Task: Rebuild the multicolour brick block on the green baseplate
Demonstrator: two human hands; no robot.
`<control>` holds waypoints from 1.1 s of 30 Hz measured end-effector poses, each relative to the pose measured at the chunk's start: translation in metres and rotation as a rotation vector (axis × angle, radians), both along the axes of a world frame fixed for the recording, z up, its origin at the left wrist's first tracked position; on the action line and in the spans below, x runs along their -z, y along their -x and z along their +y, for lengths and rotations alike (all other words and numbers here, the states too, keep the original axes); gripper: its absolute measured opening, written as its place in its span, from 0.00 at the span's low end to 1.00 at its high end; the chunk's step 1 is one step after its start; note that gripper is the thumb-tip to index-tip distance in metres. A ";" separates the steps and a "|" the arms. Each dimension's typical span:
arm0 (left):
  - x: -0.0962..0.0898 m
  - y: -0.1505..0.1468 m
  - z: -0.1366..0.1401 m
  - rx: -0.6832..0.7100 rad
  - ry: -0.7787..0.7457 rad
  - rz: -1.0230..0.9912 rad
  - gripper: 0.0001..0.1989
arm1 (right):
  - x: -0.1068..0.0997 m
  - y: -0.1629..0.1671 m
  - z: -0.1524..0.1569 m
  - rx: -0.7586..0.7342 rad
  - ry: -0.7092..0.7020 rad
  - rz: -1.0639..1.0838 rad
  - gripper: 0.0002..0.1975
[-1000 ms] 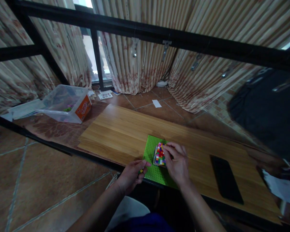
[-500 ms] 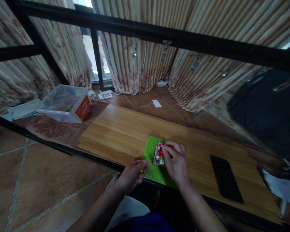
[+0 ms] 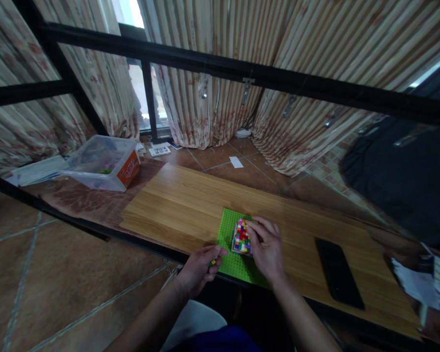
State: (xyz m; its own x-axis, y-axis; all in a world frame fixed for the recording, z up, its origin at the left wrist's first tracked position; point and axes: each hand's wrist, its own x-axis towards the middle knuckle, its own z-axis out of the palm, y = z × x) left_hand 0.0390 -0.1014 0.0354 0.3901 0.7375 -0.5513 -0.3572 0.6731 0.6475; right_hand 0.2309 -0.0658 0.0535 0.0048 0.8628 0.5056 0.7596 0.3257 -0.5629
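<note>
Right hand (image 3: 267,249) fingers pinch the brick stack (image 3: 241,237) — upright on green baseplate (image 3: 230,244); left hand (image 3: 200,268) curled.

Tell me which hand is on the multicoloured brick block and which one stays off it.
The right hand rests against the multicoloured brick block on the green baseplate. The left hand sits at the baseplate's near-left edge, pinching a small piece, apart from the block.

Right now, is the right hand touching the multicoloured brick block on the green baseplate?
Touching. The head view shows the right hand with its fingers laid against the brick block, no gap, on the green baseplate.
</note>
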 end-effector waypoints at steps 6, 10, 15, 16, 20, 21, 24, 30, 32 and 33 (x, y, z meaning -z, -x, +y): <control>-0.007 0.003 0.000 -0.057 0.058 -0.059 0.20 | -0.010 0.005 -0.014 0.048 -0.013 0.142 0.11; -0.013 0.000 0.001 -0.066 0.075 -0.139 0.22 | -0.013 0.019 -0.039 -0.069 0.064 0.158 0.10; -0.018 -0.008 -0.001 -0.063 -0.016 -0.124 0.21 | -0.019 0.034 -0.063 -0.214 0.195 0.064 0.10; -0.020 -0.010 -0.003 -0.070 -0.024 -0.101 0.22 | -0.021 0.035 -0.065 -0.224 0.201 0.042 0.11; -0.027 -0.014 -0.006 -0.081 -0.034 -0.043 0.22 | -0.029 0.036 -0.064 -0.254 0.210 -0.034 0.12; -0.029 -0.015 -0.007 -0.072 -0.038 -0.042 0.21 | -0.030 0.036 -0.063 -0.265 0.226 -0.047 0.11; -0.031 -0.018 -0.008 -0.034 -0.051 -0.018 0.19 | -0.031 0.038 -0.062 -0.269 0.281 -0.056 0.09; -0.029 -0.021 -0.010 -0.016 -0.048 0.042 0.16 | -0.027 0.045 -0.066 -0.201 0.313 0.025 0.06; -0.029 -0.021 -0.011 -0.013 -0.050 0.019 0.15 | -0.028 0.045 -0.067 -0.203 0.309 0.045 0.06; -0.029 -0.021 -0.011 -0.010 -0.054 0.008 0.15 | -0.029 0.044 -0.067 -0.198 0.305 0.055 0.06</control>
